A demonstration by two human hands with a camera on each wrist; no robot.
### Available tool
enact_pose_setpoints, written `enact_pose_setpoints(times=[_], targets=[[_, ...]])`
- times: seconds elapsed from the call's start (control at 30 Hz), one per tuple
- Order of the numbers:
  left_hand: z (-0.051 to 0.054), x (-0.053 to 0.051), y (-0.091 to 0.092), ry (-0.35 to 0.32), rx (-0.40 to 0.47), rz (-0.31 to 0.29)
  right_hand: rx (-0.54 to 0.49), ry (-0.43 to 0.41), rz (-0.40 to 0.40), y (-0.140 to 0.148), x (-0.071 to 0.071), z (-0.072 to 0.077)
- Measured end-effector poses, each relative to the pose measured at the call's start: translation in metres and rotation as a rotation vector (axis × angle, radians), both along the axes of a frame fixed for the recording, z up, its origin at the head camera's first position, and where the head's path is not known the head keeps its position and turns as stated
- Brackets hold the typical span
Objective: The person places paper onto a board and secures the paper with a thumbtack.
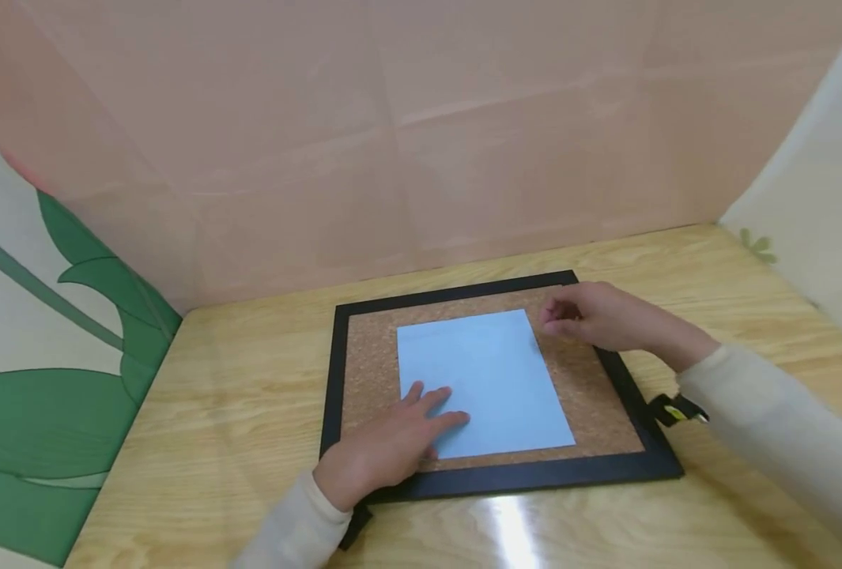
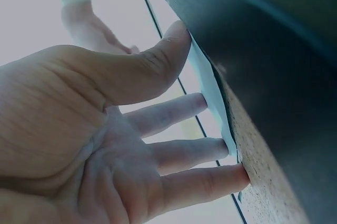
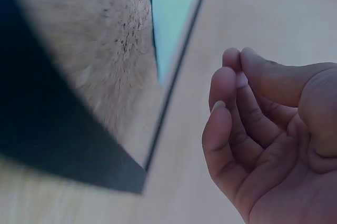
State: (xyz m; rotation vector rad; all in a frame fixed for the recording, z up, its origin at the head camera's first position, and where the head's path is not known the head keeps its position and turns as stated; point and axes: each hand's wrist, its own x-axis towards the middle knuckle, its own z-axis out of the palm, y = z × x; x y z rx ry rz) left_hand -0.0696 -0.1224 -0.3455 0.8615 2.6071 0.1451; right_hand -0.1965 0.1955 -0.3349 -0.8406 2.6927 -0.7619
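A light blue sheet of paper [image 1: 488, 363] lies on a cork board [image 1: 371, 363] with a black frame [image 1: 534, 476]. My left hand [image 1: 401, 438] rests on the paper's lower left part with its fingers spread. In the left wrist view the fingers are straight and their tips touch the paper and the cork. My right hand [image 1: 594, 314] hovers over the board, just right of the paper's upper right corner. Seen from the right wrist, its thumb and forefinger tips meet and the other fingers [image 3: 217, 134] curl; nothing shows between them.
The board lies on a light wood-grain table [image 1: 243, 395]. A pinkish sheet [image 1: 285, 158] hangs behind it. On the left stands a panel printed with green leaves [image 1: 136, 316], on the right a pale panel [image 1: 819, 190]. A black strap [image 1: 677, 409] sits at the right wrist.
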Motion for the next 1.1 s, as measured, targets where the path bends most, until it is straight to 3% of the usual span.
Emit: enact_pose_setpoints(times=[0.1, 0.2, 0.57, 1.1], targets=[[0.002, 0.000, 0.002, -0.004, -0.007, 0.006, 0.022, -0.099, -0.016, -0.015, -0.024, -0.002], [0.001, 0.001, 0.004, -0.011, -0.008, 0.006, 0.056, -0.166, -0.051, -0.024, -0.039, -0.007], [0.001, 0.002, 0.009, 0.031, -0.024, -0.025, 0.096, -0.357, -0.103, -0.021, -0.059, -0.019], [-0.001, 0.004, 0.008, 0.088, -0.031, -0.026, 0.172, -0.350, -0.098, -0.034, -0.065, -0.013]])
